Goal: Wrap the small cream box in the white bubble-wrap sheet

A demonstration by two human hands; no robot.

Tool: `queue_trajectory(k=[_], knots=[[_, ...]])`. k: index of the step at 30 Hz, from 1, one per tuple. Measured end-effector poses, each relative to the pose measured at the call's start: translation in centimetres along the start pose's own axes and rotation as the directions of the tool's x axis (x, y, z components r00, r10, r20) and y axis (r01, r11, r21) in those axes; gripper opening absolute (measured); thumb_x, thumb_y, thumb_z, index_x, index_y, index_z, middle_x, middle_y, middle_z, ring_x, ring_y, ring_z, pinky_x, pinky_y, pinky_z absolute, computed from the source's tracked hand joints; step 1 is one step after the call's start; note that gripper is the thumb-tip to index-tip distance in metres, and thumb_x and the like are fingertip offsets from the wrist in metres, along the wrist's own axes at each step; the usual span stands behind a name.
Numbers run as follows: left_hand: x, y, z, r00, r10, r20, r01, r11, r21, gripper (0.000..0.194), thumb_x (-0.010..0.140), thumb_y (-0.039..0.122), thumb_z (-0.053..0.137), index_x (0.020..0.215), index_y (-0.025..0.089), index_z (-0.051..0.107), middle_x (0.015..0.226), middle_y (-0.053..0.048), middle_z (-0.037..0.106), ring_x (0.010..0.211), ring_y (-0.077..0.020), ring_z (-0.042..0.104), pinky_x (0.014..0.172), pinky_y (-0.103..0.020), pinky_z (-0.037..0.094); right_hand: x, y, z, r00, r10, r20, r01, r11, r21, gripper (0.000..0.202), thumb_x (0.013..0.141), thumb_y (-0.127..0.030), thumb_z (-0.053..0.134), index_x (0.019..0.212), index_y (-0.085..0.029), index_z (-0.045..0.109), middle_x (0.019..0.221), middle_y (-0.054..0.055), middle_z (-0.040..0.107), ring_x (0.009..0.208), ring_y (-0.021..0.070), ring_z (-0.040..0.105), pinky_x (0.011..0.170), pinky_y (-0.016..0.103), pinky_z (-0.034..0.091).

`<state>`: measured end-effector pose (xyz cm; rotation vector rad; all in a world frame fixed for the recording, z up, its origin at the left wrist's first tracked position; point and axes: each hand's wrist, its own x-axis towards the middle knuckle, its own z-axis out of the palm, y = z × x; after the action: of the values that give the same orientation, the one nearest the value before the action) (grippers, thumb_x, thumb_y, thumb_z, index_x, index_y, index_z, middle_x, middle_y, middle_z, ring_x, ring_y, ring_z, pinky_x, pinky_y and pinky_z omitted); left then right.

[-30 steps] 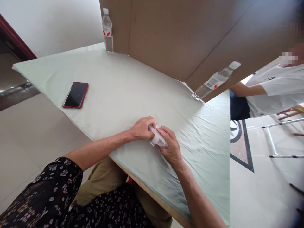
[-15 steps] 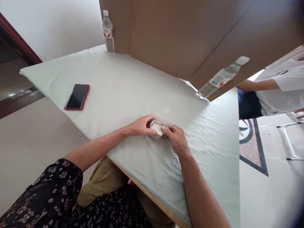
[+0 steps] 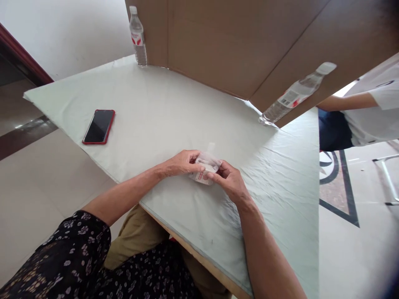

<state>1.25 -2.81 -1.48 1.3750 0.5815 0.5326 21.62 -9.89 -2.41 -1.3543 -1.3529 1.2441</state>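
Between my hands, over the near part of the table, is a small whitish packet (image 3: 203,176) with red print on its front and a thin, see-through wrapper bunched at its top. My left hand (image 3: 184,162) grips its left side, thumb across the front. On the right side, my right hand (image 3: 229,177) pinches it, with the thumb on the front and the fingers behind. What lies inside the wrapper I cannot make out.
A red-edged phone (image 3: 99,126) lies on the pale green tablecloth (image 3: 162,108) to the left. Two water bottles, one at the far left (image 3: 138,39) and one at the right (image 3: 296,95), stand against a brown cardboard panel (image 3: 212,41). Behind it at right sits another person (image 3: 368,112).
The packet has turned so that its red-printed side shows, and the wrapper is now gathered at its top. Both hands have stayed on it. The view has shifted slightly.
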Motion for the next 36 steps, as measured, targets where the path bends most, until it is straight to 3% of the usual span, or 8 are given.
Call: queue_trajectory(k=[4, 13, 16, 25, 31, 36], knots=[[0.2, -0.3, -0.2, 1.0, -0.007, 0.005, 0.007, 0.994, -0.111, 0.05, 0.074, 0.037, 0.08, 0.115, 0.012, 0.065, 0.109, -0.01, 0.071, 0.105, -0.0218, 0.065, 0.091, -0.033, 0.049, 0.4, -0.3, 0.1, 0.995, -0.025, -0.1, 0.024, 1.0, -0.016, 0.045, 0.079, -0.058, 0.07, 0.106, -0.021, 0.072, 0.091, 0.003, 0.073, 0.082, 0.02, 0.065, 0.075, 0.032, 0.051], [0.6, -0.9, -0.4, 0.999, -0.022, -0.041, 0.017, 0.991, -0.13, 0.042, 0.073, 0.037, 0.082, 0.105, 0.013, 0.07, 0.101, -0.007, 0.073, 0.092, -0.0169, 0.067, 0.087, -0.032, 0.05, 0.7, -0.9, 0.9, 0.978, -0.035, -0.208, 0.011, 0.993, -0.117, 0.036, 0.078, -0.053, 0.07, 0.093, -0.02, 0.074, 0.071, 0.001, 0.068, 0.064, 0.0152, 0.057, 0.063, 0.029, 0.046], [0.5, -0.8, -0.4, 0.999, -0.02, -0.042, 0.016, 0.995, -0.094, 0.039, 0.075, 0.037, 0.079, 0.104, 0.013, 0.07, 0.098, -0.007, 0.073, 0.089, -0.0162, 0.067, 0.085, -0.031, 0.05, 0.9, -1.3, 1.2, 0.973, -0.053, -0.223, 0.025, 0.992, -0.128, 0.036, 0.078, -0.052, 0.072, 0.093, -0.02, 0.074, 0.077, 0.002, 0.071, 0.068, 0.0163, 0.06, 0.066, 0.031, 0.048], [0.6, -0.4, -0.5, 0.997, -0.003, -0.074, 0.006, 0.999, 0.035, 0.037, 0.081, 0.038, 0.071, 0.108, 0.012, 0.07, 0.097, -0.006, 0.072, 0.086, -0.015, 0.064, 0.08, -0.028, 0.047, 3.1, -2.0, 1.5, 0.923, -0.256, -0.288, 0.199, 0.957, -0.212, 0.016, 0.079, -0.039, 0.07, 0.078, -0.023, 0.075, 0.094, 0.005, 0.073, 0.091, 0.0213, 0.065, 0.079, 0.036, 0.048], [1.0, -0.5, -0.6, 0.99, 0.042, -0.132, -0.019, 0.985, 0.173, 0.035, 0.088, 0.042, 0.058, 0.097, 0.011, 0.071, 0.087, -0.004, 0.068, 0.078, -0.0129, 0.058, 0.073, -0.026, 0.044, 2.6, -1.6, 1.7, 0.894, -0.334, -0.3, 0.239, 0.919, -0.312, 0.012, 0.081, -0.035, 0.069, 0.082, -0.024, 0.075, 0.107, 0.006, 0.072, 0.105, 0.0247, 0.065, 0.09, 0.042, 0.048], [1.1, -0.7, -0.2, 0.98, 0.088, -0.176, -0.034, 0.957, 0.289, 0.036, 0.09, 0.043, 0.051, 0.089, 0.012, 0.069, 0.073, -0.001, 0.061, 0.068, -0.0114, 0.052, 0.063, -0.023, 0.04, 1.5, -0.9, 2.2, 0.847, -0.454, -0.277, 0.289, 0.83, -0.477, 0.011, 0.084, -0.034, 0.067, 0.084, -0.027, 0.076, 0.108, 0.006, 0.072, 0.106, 0.0245, 0.066, 0.098, 0.044, 0.048]])
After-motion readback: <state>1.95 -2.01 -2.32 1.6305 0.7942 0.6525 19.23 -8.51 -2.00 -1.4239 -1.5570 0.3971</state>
